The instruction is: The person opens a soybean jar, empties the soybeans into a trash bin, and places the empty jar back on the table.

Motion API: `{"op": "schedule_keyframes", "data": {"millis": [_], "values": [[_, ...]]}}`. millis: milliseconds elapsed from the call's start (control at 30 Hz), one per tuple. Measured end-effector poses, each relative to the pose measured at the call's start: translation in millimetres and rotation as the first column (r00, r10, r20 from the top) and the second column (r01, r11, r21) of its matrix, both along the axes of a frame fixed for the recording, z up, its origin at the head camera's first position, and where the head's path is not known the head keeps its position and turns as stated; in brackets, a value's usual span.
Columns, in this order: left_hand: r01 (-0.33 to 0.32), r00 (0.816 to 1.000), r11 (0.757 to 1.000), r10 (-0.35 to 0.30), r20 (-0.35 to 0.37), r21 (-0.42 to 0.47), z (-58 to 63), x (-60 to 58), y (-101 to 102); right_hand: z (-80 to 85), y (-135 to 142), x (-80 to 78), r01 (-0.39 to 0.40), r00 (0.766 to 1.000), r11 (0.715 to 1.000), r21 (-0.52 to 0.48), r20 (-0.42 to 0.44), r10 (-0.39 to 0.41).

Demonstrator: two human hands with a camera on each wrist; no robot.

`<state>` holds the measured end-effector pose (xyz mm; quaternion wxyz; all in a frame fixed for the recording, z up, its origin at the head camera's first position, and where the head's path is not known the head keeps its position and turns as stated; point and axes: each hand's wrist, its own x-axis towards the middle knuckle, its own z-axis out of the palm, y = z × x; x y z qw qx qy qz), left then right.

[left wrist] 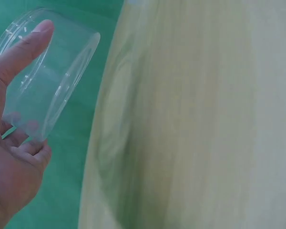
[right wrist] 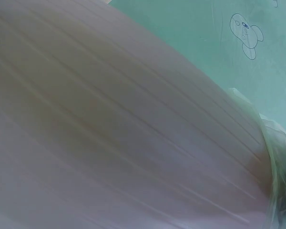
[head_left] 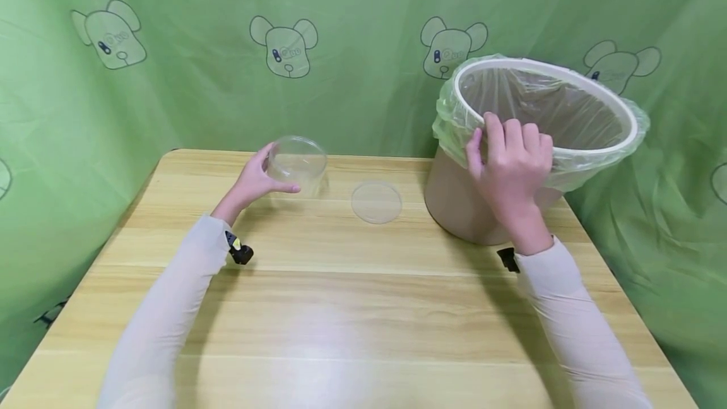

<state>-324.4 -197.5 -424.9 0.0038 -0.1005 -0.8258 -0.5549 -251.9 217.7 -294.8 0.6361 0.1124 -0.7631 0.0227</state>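
My left hand [head_left: 248,183] holds a clear round plastic container [head_left: 299,166] near the back left of the table, its thumb on one side and its fingers round the other. In the left wrist view the container [left wrist: 57,71] looks see-through, and no contents show in it. A flat clear round lid [head_left: 377,202] lies on the table between the two hands. At the right, my right hand [head_left: 514,166] grips the near rim of a beige trash bin [head_left: 454,197], fingers hooked over the edge. The bin is lined with a thin pale green bag [head_left: 452,131] folded over its white rim.
The wooden table [head_left: 341,314] reaches back to a green curtain [head_left: 363,30] printed with cartoon heads, which also hangs at both sides. Ribbed bin wall [right wrist: 124,114] fills most of the right wrist view.
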Motion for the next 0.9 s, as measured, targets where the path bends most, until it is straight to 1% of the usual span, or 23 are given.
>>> {"op": "schedule_keyframes", "data": {"millis": [100, 233, 333, 467, 567, 900], "values": [[0.008, 1.000, 1.000, -0.008, 0.014, -0.005, -6.0, 0.4, -3.1, 1.1, 0.4, 0.3, 0.001, 1.000, 1.000, 0.007, 0.001, -0.001], [0.022, 0.998, 0.999, -0.021, 0.061, -0.030, -10.2, 3.1, -5.1, 2.2, 0.7, 0.3, -0.001, 1.000, 1.000, 0.009, 0.003, 0.001], [0.039, 0.995, 0.999, -0.036, 0.092, -0.032, -9.1, 7.3, -4.4, 2.4, 0.5, -0.3, -0.004, 1.000, 1.000, 0.003, -0.002, 0.004], [0.063, 0.991, 0.998, -0.062, 0.117, 0.003, -4.3, 13.9, -2.1, 1.7, 0.3, -1.1, -0.006, 1.000, 1.000, -0.002, -0.011, 0.006], [0.071, 0.989, 0.997, -0.073, 0.132, 0.019, -3.1, 17.3, -1.2, 1.1, 0.3, -1.1, -0.008, 1.000, 1.000, -0.001, -0.012, 0.008], [0.068, 0.976, 0.997, -0.076, 0.203, 0.046, -11.3, 18.5, -2.9, 0.3, 0.7, 0.2, -0.006, 1.000, 1.000, 0.007, -0.008, 0.006]]}}
